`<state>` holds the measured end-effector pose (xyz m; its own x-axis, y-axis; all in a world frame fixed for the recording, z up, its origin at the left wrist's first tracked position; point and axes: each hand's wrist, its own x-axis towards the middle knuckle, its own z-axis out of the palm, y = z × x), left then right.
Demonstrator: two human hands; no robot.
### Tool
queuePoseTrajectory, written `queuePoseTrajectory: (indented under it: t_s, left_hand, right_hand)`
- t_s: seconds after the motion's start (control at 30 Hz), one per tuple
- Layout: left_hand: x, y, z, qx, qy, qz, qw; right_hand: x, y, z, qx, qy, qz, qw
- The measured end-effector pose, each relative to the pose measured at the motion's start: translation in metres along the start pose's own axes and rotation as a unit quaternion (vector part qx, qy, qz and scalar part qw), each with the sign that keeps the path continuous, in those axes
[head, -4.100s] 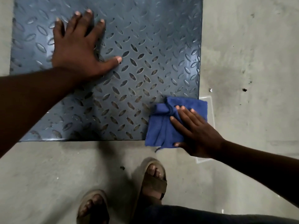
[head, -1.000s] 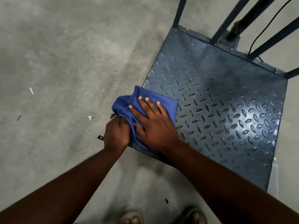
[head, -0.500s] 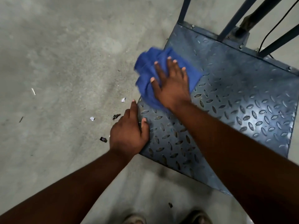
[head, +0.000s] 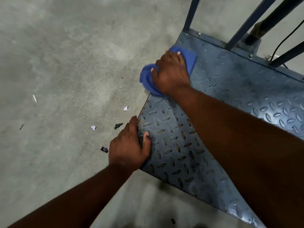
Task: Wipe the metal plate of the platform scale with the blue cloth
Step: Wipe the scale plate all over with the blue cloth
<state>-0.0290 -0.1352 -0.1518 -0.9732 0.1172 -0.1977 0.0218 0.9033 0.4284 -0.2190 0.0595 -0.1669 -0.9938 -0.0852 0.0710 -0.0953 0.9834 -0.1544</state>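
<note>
Fingers (head: 178, 57) of the right hand (head: 171, 74) are curled down over the bunched blue cloth (head: 147, 78) and press it on the left edge of the dark blue-grey metal plate with raised diamond tread (head: 230, 89), in the upper middle of the frame. Part of this cloth hangs past the plate edge, over the grey concrete floor (head: 65, 63). The left hand (head: 128, 147) holds the same left edge lower in the frame; its thumb lies on top of the plate and the other fingers go down over the side, so I cannot tell how far they curl under.

The plate fills the right half of the frame, with dark metal uprights (head: 243, 25) and a thin black cable (head: 283, 41) at the upper right.

I judge that the wiping is in progress along the left border. What can go wrong: the loose part of the cloth may drag on the floor, where small white and black scraps (head: 118, 125) lie near the edge, and then bring dirt back on the plate. The raised tread can also catch the cloth and pull it out of the fingers. If the stroke runs down the edge, it will meet the left hand.
</note>
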Motion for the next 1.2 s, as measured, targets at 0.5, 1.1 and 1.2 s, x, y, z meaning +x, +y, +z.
queuePoseTrajectory:
  t_s: [0.5, 1.1, 1.2]
  left_hand:
    - [-0.001, -0.004, 0.002, 0.004, -0.004, 0.021, 1.000]
    - [0.017, 0.006, -0.003, 0.161, -0.062, 0.273, 0.946]
    - [0.027, 0.021, 0.002, 0.154, -0.067, 0.256, 0.952]
  right_hand:
    - [-0.099, 0.162, -0.046, -0.010, -0.007, 0.314, 0.949]
    - [-0.278, 0.205, -0.060, -0.002, 0.029, 0.475, 0.879]
    - [-0.277, 0.206, -0.060, -0.001, 0.025, 0.475, 0.880]
